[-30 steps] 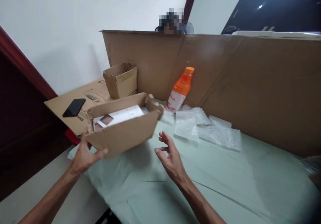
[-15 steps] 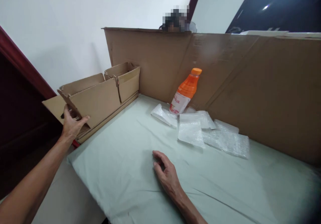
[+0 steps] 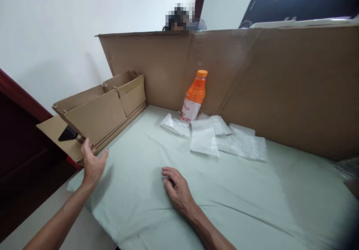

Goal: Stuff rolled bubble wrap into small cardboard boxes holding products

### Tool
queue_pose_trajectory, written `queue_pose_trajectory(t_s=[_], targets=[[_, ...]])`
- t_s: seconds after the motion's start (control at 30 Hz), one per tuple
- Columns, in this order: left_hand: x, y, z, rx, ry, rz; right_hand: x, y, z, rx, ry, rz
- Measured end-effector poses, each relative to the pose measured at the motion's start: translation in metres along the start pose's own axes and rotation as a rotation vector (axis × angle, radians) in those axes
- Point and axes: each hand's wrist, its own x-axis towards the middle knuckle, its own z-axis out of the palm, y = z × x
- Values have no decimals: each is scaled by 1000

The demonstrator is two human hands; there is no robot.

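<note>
A long cardboard box (image 3: 91, 110) rests on flat cardboard at the left, end to end with a smaller cardboard box (image 3: 131, 95). Its contents are hidden behind the front wall. Just off its near corner is my left hand (image 3: 93, 166), empty, with thumb and fingers spread. A black phone (image 3: 68, 133) lies partly hidden under the box's near end. My right hand (image 3: 178, 190) lies on the green cloth (image 3: 134, 175), fingers loosely bent, a gap between thumb and forefinger and nothing held.
An orange-capped bottle of orange drink (image 3: 194, 96) leans on the tall cardboard panel (image 3: 238, 74). Several clear bubble-wrap pouches (image 3: 204, 138) lie before it. A person's head (image 3: 178, 18) shows above the panel. The cloth's edge drops off at the lower left.
My left hand has set the long box down against the smaller one, let go and drawn back. My right hand has lowered onto the cloth.
</note>
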Motion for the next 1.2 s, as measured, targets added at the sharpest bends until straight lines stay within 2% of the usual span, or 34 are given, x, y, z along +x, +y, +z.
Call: queue_pose_trajectory(t_s=[0.07,0.17,0.3,0.37,0.43,0.57,0.67,0.77,0.83,0.93,1.07,1.2], targets=[[-28,20,9,33,-133,82,0,-4,1,-9,-18,4],[-58,50,32,57,-438,130,-1,-13,1,-41,-83,5],[-82,83,73,31,-789,211,-10,-26,-8,-187,-328,-64],[-94,96,92,15,-918,277,-19,-32,-15,-243,-444,-92],[-109,109,106,-8,-1013,337,-30,-36,-22,-247,-483,-90],[-134,132,128,-66,-1103,411,-52,-39,-36,-138,-437,-47],[-146,148,144,-125,-1150,450,-63,-40,-53,95,-425,15],[-156,158,159,-177,-1164,466,-69,-41,-75,319,-454,164],[-165,160,165,-191,-1141,462,-71,-41,-89,382,-452,290],[-176,158,168,-205,-1105,459,-71,-40,-105,381,-388,376],[-182,154,166,-243,-1101,454,-63,-36,-116,271,-266,362],[-175,152,167,-288,-1088,437,-49,-35,-119,106,-213,291]])
